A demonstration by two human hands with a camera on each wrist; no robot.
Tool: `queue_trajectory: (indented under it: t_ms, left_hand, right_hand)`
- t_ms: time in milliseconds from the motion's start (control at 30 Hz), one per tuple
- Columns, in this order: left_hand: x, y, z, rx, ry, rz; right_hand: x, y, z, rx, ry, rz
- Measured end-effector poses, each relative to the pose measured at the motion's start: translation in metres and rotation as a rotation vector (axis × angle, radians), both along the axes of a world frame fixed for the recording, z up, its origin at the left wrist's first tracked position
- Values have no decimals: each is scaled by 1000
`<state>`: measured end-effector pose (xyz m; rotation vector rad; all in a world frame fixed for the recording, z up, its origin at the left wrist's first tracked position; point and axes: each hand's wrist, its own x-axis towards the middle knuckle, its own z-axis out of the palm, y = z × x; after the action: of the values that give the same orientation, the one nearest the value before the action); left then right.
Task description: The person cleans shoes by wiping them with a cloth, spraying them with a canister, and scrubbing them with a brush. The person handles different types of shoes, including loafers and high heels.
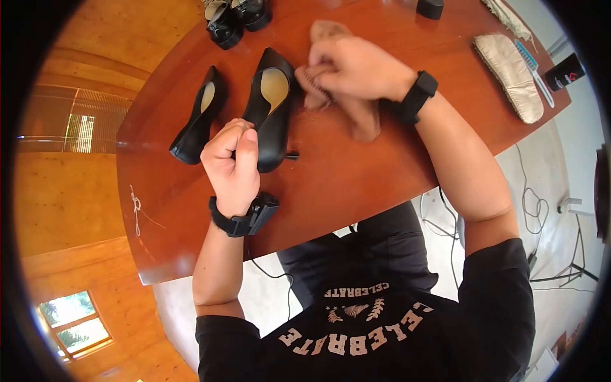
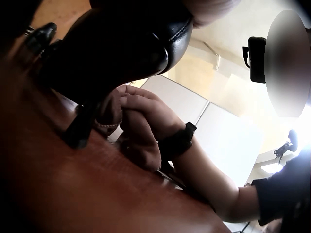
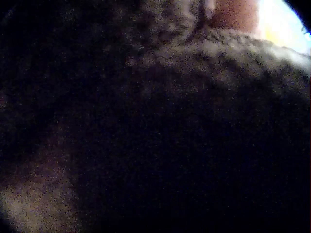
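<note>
In the head view a black heeled shoe (image 1: 272,137) lies toe away on the table, and the left hand (image 1: 233,159) grips its heel end with curled fingers. To its left lies the matching shoe (image 1: 202,114). The right hand (image 1: 363,67) holds a bunched brown cloth (image 1: 359,118) just right of the gripped shoe's toe. From the left wrist the shoe (image 2: 116,43) looms close, with the right hand (image 2: 153,109) and cloth (image 2: 143,145) beyond it. Dark fabric covers most of the right wrist view, hiding that hand's fingers.
Another pair of black shoes (image 1: 235,19) stands at the table's far left. On the right lie a pale cloth pad (image 1: 509,76), a blue-bristled brush (image 1: 534,73) and a black bottle (image 1: 565,71). A round black container (image 1: 430,7) is at the back; string (image 1: 136,207) lies at the left edge.
</note>
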<state>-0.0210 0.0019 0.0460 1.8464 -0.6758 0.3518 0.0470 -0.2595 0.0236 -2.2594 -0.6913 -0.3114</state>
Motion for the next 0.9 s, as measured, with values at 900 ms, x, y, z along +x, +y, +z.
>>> queue_trajectory:
  t_ms: [900]
  left_hand:
    - [-8, 32, 64, 545, 66, -31]
  right_hand:
    - [23, -42, 14, -2, -80, -698]
